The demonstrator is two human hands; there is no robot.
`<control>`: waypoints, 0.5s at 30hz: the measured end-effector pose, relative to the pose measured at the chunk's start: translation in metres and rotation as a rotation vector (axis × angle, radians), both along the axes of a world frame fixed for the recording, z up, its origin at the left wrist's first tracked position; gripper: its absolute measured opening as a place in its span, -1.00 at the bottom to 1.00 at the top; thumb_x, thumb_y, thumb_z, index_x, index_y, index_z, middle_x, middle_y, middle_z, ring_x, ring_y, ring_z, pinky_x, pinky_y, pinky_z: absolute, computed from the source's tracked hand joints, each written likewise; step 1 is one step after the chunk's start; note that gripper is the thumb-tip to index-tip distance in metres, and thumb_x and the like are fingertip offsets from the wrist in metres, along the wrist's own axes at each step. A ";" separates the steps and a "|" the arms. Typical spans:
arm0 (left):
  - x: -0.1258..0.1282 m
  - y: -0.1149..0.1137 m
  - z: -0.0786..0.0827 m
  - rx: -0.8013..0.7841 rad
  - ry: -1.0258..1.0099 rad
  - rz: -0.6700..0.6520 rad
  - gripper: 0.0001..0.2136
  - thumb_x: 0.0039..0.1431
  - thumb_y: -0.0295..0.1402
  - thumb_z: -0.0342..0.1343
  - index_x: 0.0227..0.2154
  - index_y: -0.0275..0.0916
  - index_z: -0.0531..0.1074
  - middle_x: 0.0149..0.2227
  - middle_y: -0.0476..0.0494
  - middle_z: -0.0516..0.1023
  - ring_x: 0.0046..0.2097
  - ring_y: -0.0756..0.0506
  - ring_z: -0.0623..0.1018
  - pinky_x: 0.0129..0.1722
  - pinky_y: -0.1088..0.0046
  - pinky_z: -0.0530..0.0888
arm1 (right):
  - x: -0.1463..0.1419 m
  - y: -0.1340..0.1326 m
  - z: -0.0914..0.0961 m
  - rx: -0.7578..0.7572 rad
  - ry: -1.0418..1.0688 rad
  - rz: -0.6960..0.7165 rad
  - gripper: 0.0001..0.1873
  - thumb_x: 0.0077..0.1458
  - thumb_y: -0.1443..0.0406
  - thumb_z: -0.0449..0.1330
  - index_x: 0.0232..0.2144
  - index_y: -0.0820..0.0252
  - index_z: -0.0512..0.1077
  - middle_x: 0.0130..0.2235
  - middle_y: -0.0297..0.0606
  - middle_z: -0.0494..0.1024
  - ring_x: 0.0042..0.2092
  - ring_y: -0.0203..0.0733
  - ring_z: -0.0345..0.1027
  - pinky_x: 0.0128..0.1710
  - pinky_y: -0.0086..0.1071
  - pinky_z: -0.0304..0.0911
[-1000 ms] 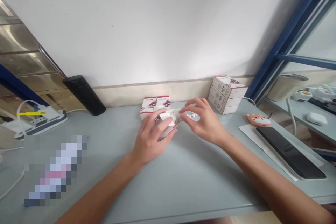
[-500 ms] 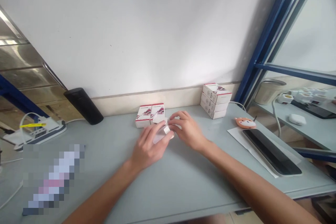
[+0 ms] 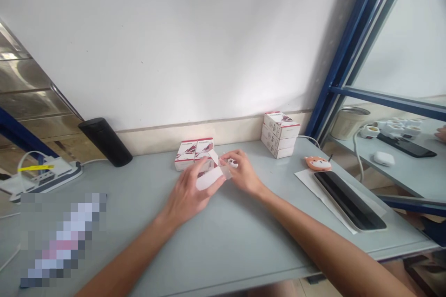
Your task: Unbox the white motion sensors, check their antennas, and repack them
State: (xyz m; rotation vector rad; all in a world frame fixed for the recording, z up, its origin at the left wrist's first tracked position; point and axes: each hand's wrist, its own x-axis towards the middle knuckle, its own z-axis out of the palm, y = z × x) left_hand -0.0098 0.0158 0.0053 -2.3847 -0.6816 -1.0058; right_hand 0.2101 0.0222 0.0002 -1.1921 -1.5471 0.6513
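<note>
Our left fingers [image 3: 193,172] are part-way curled, thumb on the near side and the others along the far side, holding a small white carton [image 3: 210,179] between them. It sits in front of us above the grey desk [image 3: 223,236], its right end unfolded, with a pale flap [image 3: 213,157] standing up from it. So our left hand [image 3: 185,193] has the carton gripped, while our right hand [image 3: 244,175] is bent in at that unfolded end, its fingertips gathered close together beside a small white piece [image 3: 232,163]; we cannot tell whether they pinch it or only touch.

Just behind the carton we see two red-and-white printed boxes [image 3: 186,151] lying side by side. Well to the right of them, near the wall [image 3: 209,55], stands a stack of three similar boxes [image 3: 280,133]. Nearer our right forearm, a smartphone [image 3: 350,200] lies on a white sheet of paper [image 3: 304,181], below an orange animal-faced gadget [image 3: 318,163]. Over on our left are a black cylinder [image 3: 105,143] and a power strip [image 3: 49,180].
</note>
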 end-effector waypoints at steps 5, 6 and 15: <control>-0.003 0.008 -0.001 0.078 0.166 0.043 -0.44 0.24 -0.58 0.18 0.27 -0.02 0.38 0.19 -0.35 0.57 0.12 -0.30 0.66 0.02 0.17 0.63 | 0.013 0.005 0.004 0.028 -0.075 -0.100 -0.73 0.33 0.06 0.20 -0.12 -0.02 0.64 -0.04 -0.14 0.49 0.08 0.03 0.31 0.23 0.00 0.23; -0.003 0.008 0.000 0.098 0.180 0.024 -0.45 0.24 -0.58 0.17 0.25 -0.04 0.39 0.18 -0.35 0.59 0.12 -0.29 0.66 0.03 0.17 0.63 | 0.015 0.006 0.004 0.025 -0.084 -0.102 -0.74 0.32 0.07 0.21 -0.12 -0.02 0.64 -0.04 -0.14 0.48 0.08 0.04 0.31 0.24 0.01 0.22; -0.014 0.012 0.026 0.183 0.212 -0.004 -0.46 0.23 -0.60 0.16 0.22 0.02 0.43 0.28 -0.30 0.54 0.24 -0.31 0.59 0.10 0.13 0.60 | 0.024 0.009 0.025 0.232 0.132 -0.105 -0.78 0.31 0.10 0.18 -0.17 0.07 0.51 0.00 -0.12 0.53 0.11 -0.02 0.39 0.23 -0.09 0.27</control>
